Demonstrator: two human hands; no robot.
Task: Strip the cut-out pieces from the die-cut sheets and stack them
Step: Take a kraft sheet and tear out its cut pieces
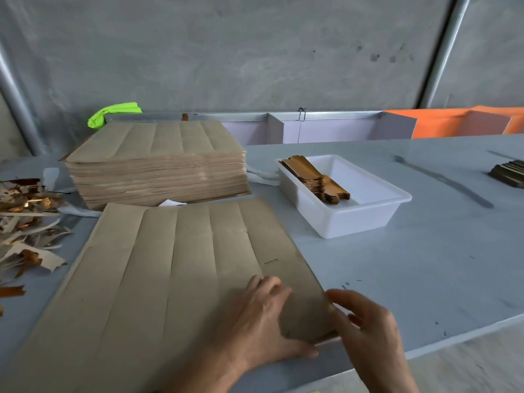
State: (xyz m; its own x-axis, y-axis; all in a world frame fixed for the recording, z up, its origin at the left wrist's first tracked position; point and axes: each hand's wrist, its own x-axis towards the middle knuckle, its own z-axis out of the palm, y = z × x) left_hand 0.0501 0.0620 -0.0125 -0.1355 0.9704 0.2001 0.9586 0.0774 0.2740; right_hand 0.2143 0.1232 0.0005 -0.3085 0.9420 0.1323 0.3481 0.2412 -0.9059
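Grey concrete wall [255, 52] rises behind a pale table [425, 265] that runs off the right edge.

On the table lies a brown die-cut sheet [170, 279], face down, its long slits running away from the person and leaning a little to the right; its near-left part is cut off by the bottom edge. Beyond the hands, past the sheet's far edge, stands a thick stack [158, 165] of similar sheets, slits pointing the same way.

Ahead of the right hand sits a white tray [368, 211], holding a short pile of gold pieces [314, 180] along its left side, long axis running front to back. Far to the left of the hands is a heap of torn scraps [25, 222], partly out of view. A dark pile [509, 173] at the far right is cropped and hard to make out.

The left hand [255, 321] rests on the sheet's near right corner, fingers bent loosely, pressing it down. The right hand [368, 330] is at the sheet's right edge, thumb and fingers curled round that corner; the fingertips are hidden under the sheet, so the grip itself is hard to see.
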